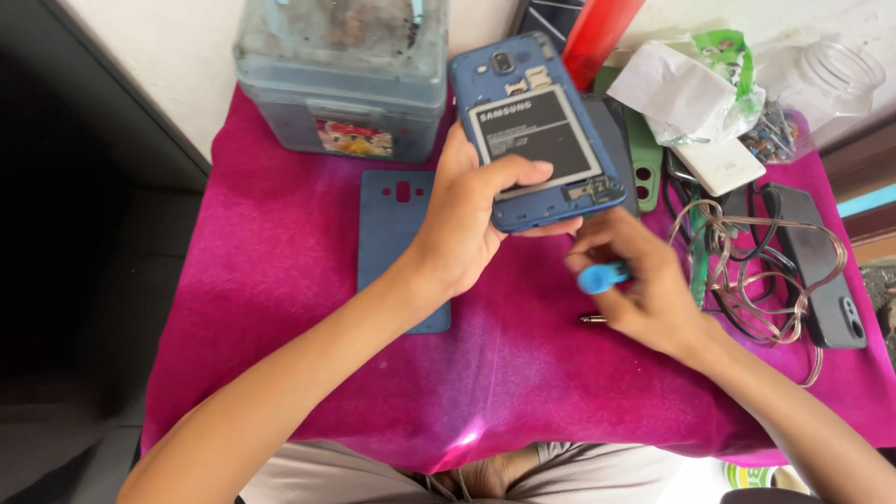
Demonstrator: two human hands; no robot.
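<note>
My left hand (467,219) holds a blue smartphone (537,131) with its back cover off, so the dark battery (534,135) shows; my thumb lies across the battery's lower edge. My right hand (644,285) is closed around a small tool with a blue handle (602,277), just below the phone's lower end. A thin metal bit (592,319) pokes out under that hand. The phone's blue back cover (399,233) lies flat on the magenta cloth (299,299), to the left of my left hand.
A scuffed plastic storage box (341,75) stands at the back left. To the right lie a green phone case (646,159), crumpled bags (695,89), a clear jar (840,70), tangled cables (747,271), a black phone (826,271) and a red object (597,37).
</note>
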